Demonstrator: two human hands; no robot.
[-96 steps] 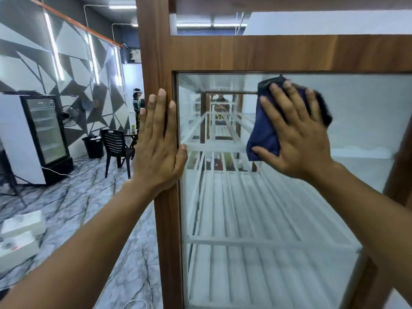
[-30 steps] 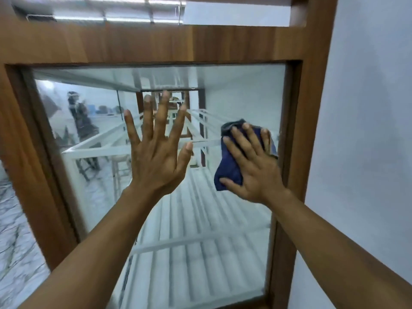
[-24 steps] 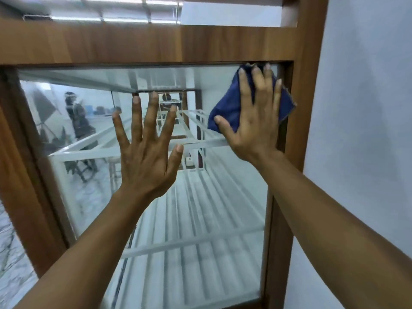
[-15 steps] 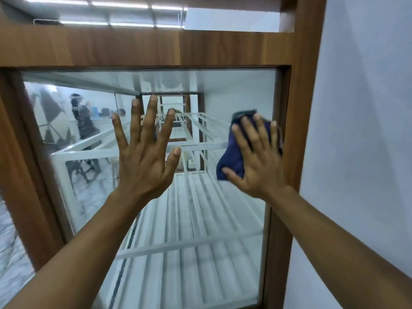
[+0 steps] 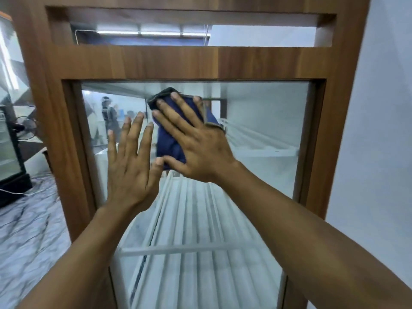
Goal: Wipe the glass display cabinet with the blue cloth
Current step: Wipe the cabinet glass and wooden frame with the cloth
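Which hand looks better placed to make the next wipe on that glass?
Probably the right hand: its flat fingers press the blue cloth against the glass near the top. The left hand is bare, spread open beside it, holding nothing.

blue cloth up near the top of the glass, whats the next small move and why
Probably slide the blue cloth rightward across the glass. The right hand presses it flat near the pane's upper middle. The left hand lies flat on the glass just left of it, blocking that side, and the stretch toward the wooden frame on the right is free.
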